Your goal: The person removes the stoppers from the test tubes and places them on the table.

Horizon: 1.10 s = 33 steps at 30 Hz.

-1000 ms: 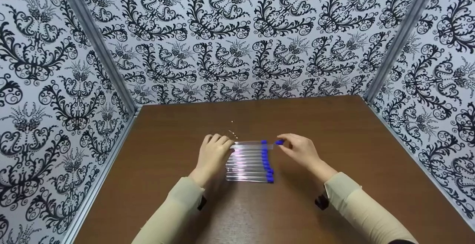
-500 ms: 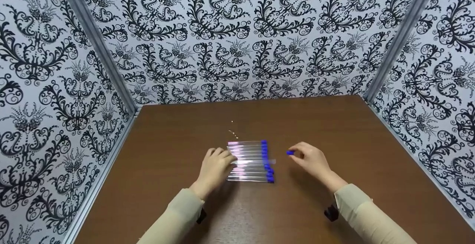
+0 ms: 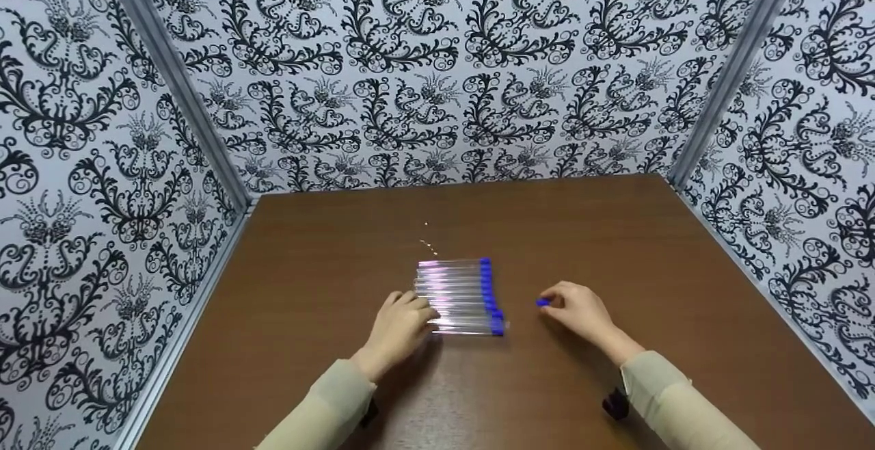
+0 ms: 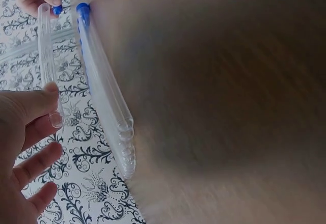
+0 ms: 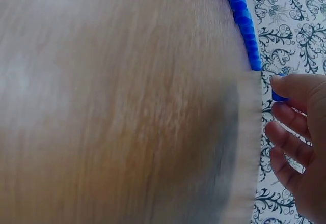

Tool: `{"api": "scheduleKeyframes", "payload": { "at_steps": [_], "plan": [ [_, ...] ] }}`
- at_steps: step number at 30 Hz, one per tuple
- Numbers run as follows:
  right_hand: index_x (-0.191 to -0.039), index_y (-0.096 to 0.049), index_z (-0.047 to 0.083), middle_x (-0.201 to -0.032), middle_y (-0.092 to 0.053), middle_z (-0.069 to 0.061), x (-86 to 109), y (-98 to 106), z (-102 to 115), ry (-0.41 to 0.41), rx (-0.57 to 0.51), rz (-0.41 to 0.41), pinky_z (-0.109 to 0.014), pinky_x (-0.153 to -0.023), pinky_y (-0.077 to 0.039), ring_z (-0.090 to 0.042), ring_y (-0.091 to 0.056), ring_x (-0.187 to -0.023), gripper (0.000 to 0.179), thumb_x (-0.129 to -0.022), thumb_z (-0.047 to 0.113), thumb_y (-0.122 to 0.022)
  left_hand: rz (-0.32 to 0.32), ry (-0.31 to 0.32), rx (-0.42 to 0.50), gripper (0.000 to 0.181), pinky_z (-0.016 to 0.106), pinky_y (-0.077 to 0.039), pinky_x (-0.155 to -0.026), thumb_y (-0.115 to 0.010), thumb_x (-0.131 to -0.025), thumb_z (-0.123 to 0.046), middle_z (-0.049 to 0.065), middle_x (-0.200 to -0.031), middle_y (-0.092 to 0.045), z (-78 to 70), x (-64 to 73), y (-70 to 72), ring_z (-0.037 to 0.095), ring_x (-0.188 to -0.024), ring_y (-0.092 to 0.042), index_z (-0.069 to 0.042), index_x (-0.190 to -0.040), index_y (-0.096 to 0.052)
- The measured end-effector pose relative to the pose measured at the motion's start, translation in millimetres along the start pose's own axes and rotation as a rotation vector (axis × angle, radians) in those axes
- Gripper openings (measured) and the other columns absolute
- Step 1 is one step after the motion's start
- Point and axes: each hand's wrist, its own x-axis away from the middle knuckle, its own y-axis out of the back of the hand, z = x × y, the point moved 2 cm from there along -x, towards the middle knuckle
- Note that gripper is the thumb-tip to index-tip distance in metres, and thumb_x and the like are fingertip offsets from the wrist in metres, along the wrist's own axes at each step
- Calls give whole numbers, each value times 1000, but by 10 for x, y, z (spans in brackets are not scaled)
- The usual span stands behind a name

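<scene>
My left hand (image 3: 402, 330) pinches an uncapped clear test tube (image 4: 47, 61) between thumb and fingertip near its rounded end; its open mouth points away from the palm. In the head view this hand overlaps the near left end of a row of capped test tubes (image 3: 454, 296) lying side by side on the table. Blue caps (image 5: 244, 20) line the row's right side. To the right of the row, my right hand (image 3: 577, 313) pinches a loose blue cap (image 3: 543, 302) between thumb and forefinger, apart from the tube. Its other fingers are loosely bent.
The brown wooden table (image 3: 328, 231) carries the row near its middle. Small bright specks (image 3: 429, 245) show behind the row. Black-and-white patterned walls (image 3: 437, 81) with grey corner posts (image 3: 184, 87) enclose the back and both sides.
Both hands have come nearer to me, the left with the tube from the row's far end to its near end. The right hand has also shifted right, drawing the cap away from the tube.
</scene>
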Motion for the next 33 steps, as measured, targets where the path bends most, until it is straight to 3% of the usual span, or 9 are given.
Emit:
{"api": "scheduleKeyframes", "payload": {
  "at_steps": [5, 19, 26, 33],
  "plan": [
    [-93, -75, 14, -86, -64, 7, -1, -31, -59, -66, 2, 53, -38, -68, -50, -14, -62, -78, 15, -79, 18, -79, 19, -29, -9, 12, 36, -41, -74, -79, -77, -27, -8, -82, -64, -24, 46, -54, 16, -81, -56, -21, -86, -75],
    [-95, -76, 17, -91, -64, 8, -32, -96, -137, -114, 53, 111, -44, -78, -51, -20, -64, -88, 16, -80, 22, -78, 45, -37, -5, 8, 34, -42, -71, -78, -78, -30, -11, -80, -65, -43, 120, -105, 14, -80, -56, -23, -81, -74],
    [-93, -76, 17, -89, -63, 9, -30, -117, -155, -117, 54, 117, -44, -77, -51, -20, -63, -86, 14, -79, 20, -79, 67, -34, -12, 7, 34, -41, -69, -77, -79, -29, -10, -76, -63, -57, 129, -104, 15, -77, -55, -24, -78, -73],
    [-91, -76, 18, -89, -63, 9, -6, -107, -150, -80, 36, 115, -43, -78, -51, -19, -63, -86, 12, -79, 19, -79, 39, -43, -16, 7, 35, -42, -68, -78, -75, -29, -10, -73, -61, -56, 127, -133, 15, -75, -55, -25, -74, -72]
  ]
}}
